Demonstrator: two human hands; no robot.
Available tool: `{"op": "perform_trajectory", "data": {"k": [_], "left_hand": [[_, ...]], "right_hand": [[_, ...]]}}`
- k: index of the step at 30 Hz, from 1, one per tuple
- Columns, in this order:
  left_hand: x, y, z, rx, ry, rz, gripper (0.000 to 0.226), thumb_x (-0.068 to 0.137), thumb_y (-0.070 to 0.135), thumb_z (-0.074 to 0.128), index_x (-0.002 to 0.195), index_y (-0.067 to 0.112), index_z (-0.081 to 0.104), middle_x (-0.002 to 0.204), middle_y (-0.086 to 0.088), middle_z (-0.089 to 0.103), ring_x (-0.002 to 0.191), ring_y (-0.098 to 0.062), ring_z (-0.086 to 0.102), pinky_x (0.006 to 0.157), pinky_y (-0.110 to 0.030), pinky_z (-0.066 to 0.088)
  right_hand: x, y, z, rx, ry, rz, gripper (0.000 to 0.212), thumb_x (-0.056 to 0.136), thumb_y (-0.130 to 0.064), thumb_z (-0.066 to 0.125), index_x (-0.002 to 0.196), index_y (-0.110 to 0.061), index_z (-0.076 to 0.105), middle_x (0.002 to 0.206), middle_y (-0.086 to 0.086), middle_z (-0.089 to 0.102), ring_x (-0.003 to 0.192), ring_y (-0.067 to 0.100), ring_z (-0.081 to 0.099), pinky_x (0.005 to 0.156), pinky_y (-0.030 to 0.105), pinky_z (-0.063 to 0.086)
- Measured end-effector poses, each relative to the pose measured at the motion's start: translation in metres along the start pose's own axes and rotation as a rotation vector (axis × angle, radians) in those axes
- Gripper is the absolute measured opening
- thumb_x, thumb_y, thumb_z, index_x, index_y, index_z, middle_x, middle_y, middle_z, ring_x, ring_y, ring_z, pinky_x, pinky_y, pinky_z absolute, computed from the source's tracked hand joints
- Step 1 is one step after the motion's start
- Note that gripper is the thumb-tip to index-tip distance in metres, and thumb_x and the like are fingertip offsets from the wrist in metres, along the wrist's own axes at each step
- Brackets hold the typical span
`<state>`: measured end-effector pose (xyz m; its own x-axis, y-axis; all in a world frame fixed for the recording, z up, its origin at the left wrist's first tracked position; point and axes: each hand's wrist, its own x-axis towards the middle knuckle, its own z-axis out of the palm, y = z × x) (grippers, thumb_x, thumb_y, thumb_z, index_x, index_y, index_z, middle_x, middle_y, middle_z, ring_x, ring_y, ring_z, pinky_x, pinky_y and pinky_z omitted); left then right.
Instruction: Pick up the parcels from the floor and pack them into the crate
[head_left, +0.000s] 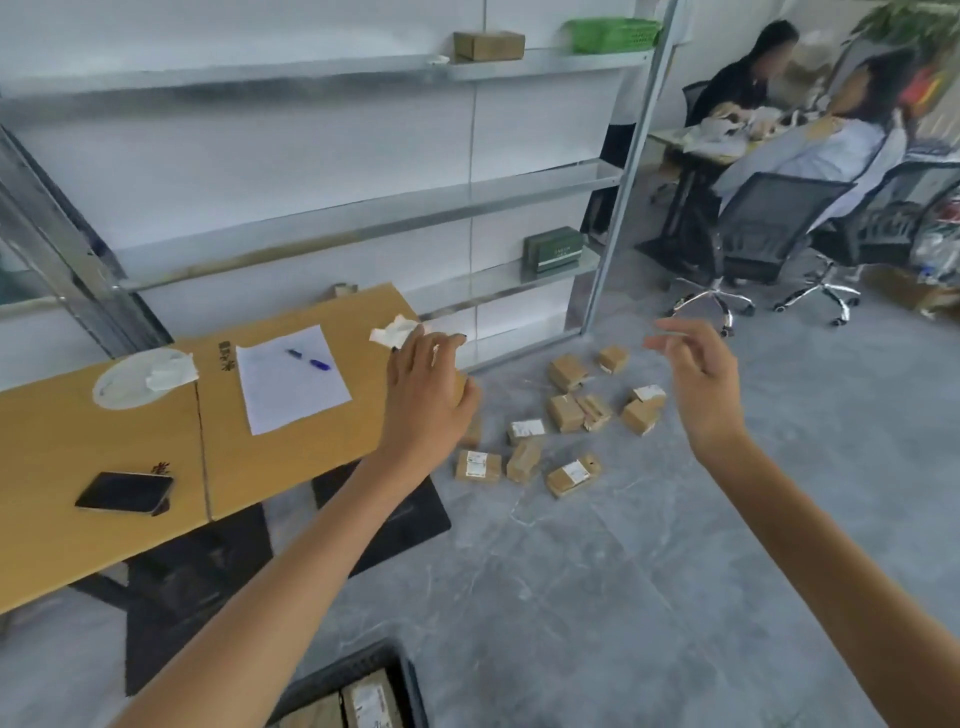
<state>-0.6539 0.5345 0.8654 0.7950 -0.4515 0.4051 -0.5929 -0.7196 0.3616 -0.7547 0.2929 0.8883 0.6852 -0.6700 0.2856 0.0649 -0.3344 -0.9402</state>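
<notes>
Several small brown cardboard parcels (566, 413), some with white labels, lie scattered on the grey floor beyond the table's corner. A dark plastic crate (332, 675) sits at the bottom edge of the view, with labelled parcels (370, 707) inside it. My left hand (423, 387) hovers over the table's right corner with loosely bent fingers, its back toward me, and I see nothing in it. My right hand (698, 376) hangs in the air above the floor parcels, fingers relaxed and spread, empty.
A wooden table (78, 457) on the left carries a paper sheet with a blue pen (309, 359), a phone (124, 492), a plate and crumpled tissue. Metal shelving (363, 213) lines the wall. Two people sit on office chairs (769, 244) at the far right.
</notes>
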Motion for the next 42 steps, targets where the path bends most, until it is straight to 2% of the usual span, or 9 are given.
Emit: {"op": "perform_trajectory", "data": {"k": [6,10,14,18,23,25,27,31,42], "left_hand": [[0.033,0.064,0.070,-0.038,-0.057,-0.035,0.043,0.093,0.025,0.050,0.133,0.013,0.043,0.138,-0.006,0.043,0.141,-0.026,0.022,0.115,-0.042,0.021],[0.058,0.081,0.092,-0.076,-0.063,-0.059,0.042,0.092,0.023,0.052,0.132,0.012,0.044,0.136,-0.007,0.045,0.140,-0.027,0.026,0.114,-0.045,0.023],[0.083,0.077,0.109,-0.075,-0.067,-0.083,0.043,0.092,0.025,0.052,0.131,0.012,0.043,0.134,-0.008,0.045,0.137,-0.028,0.029,0.114,-0.046,0.024],[0.110,0.062,0.128,-0.085,-0.052,-0.127,0.047,0.091,0.031,0.051,0.134,0.013,0.040,0.136,-0.007,0.043,0.140,-0.028,0.022,0.115,-0.045,0.020],[0.168,0.044,0.166,-0.064,-0.142,-0.111,0.057,0.092,0.042,0.045,0.141,0.015,0.032,0.144,-0.007,0.035,0.142,-0.028,0.016,0.115,-0.050,0.016],[0.199,0.036,0.184,-0.093,-0.164,-0.125,0.060,0.093,0.045,0.042,0.144,0.017,0.027,0.150,-0.006,0.027,0.145,-0.026,0.006,0.117,-0.050,0.011],[0.232,0.026,0.199,-0.123,-0.202,-0.145,0.064,0.094,0.050,0.038,0.147,0.020,0.022,0.154,-0.005,0.020,0.146,-0.024,-0.001,0.117,-0.049,0.008],[0.295,0.009,0.227,-0.340,-0.323,-0.275,0.066,0.094,0.056,0.032,0.149,0.024,0.014,0.157,-0.002,0.013,0.146,-0.021,-0.003,0.117,-0.047,0.007],[0.423,0.005,0.354,-0.585,-0.570,-0.519,0.054,0.097,0.048,0.035,0.141,0.017,0.031,0.142,-0.009,0.044,0.128,-0.024,0.043,0.098,-0.032,0.033]], "right_hand": [[0.061,0.052,-0.052,-0.036,-0.072,0.084,0.025,0.093,-0.002,0.044,0.097,-0.019,0.062,0.092,0.006,0.070,0.065,0.006,0.053,0.052,0.011,0.038],[0.088,0.076,-0.071,-0.010,-0.058,0.121,0.025,0.093,-0.001,0.043,0.100,-0.016,0.062,0.093,0.009,0.069,0.071,0.031,0.054,0.049,0.010,0.036],[0.109,0.093,-0.075,-0.028,-0.055,0.199,0.025,0.093,-0.004,0.042,0.102,-0.018,0.060,0.098,0.008,0.068,0.072,0.001,0.057,0.055,0.007,0.040],[0.138,0.110,-0.068,0.008,-0.018,0.268,0.017,0.095,-0.013,0.044,0.100,-0.023,0.056,0.101,0.003,0.066,0.075,-0.003,0.055,0.064,0.015,0.044],[0.191,0.136,-0.048,-0.002,0.000,0.289,0.016,0.096,-0.018,0.042,0.109,-0.019,0.051,0.082,-0.007,0.057,0.050,-0.016,0.050,0.045,0.001,0.036],[0.217,0.146,-0.040,-0.023,-0.015,0.289,0.023,0.097,-0.023,0.040,0.117,-0.019,0.050,0.084,-0.007,0.057,0.059,-0.019,0.053,0.050,0.000,0.038],[0.246,0.155,-0.030,-0.043,-0.019,0.302,0.030,0.098,-0.030,0.038,0.124,-0.020,0.050,0.104,-0.001,0.061,0.088,-0.011,0.056,0.070,0.004,0.039],[0.307,0.177,-0.009,-0.039,-0.018,0.417,0.031,0.099,-0.037,0.037,0.122,-0.024,0.051,0.119,-0.001,0.056,0.112,0.015,0.049,0.098,0.032,0.036],[0.436,0.282,0.017,0.004,0.015,0.683,0.032,0.099,-0.039,0.040,0.122,-0.022,0.052,0.119,0.000,0.058,0.114,0.019,0.051,0.097,0.036,0.034]]}}
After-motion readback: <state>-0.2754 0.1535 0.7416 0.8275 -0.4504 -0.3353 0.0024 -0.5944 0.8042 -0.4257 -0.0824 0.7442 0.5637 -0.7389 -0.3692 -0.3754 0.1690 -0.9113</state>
